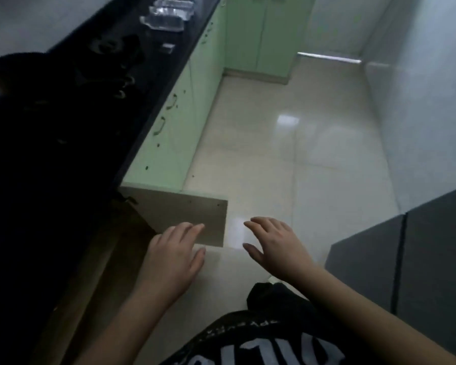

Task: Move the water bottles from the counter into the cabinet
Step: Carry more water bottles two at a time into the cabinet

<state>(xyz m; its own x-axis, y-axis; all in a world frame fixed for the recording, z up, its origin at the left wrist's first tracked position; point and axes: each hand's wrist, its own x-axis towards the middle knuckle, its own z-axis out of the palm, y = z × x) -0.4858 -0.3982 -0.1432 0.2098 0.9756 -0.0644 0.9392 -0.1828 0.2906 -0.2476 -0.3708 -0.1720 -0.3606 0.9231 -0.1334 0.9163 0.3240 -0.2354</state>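
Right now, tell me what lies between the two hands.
Head view: only bare floor shows between the left hand and right hand; the open cabinet door sits behind the left fingers.

Bare forearms; black shirt point(261, 338), seemingly white-lettered.

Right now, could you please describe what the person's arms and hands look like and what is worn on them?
Both forearms are bare, with no sleeves in view. The left hand and right hand wear no gloves, and no rings, watch or bracelets show. Below them is a black garment with pale lettering.
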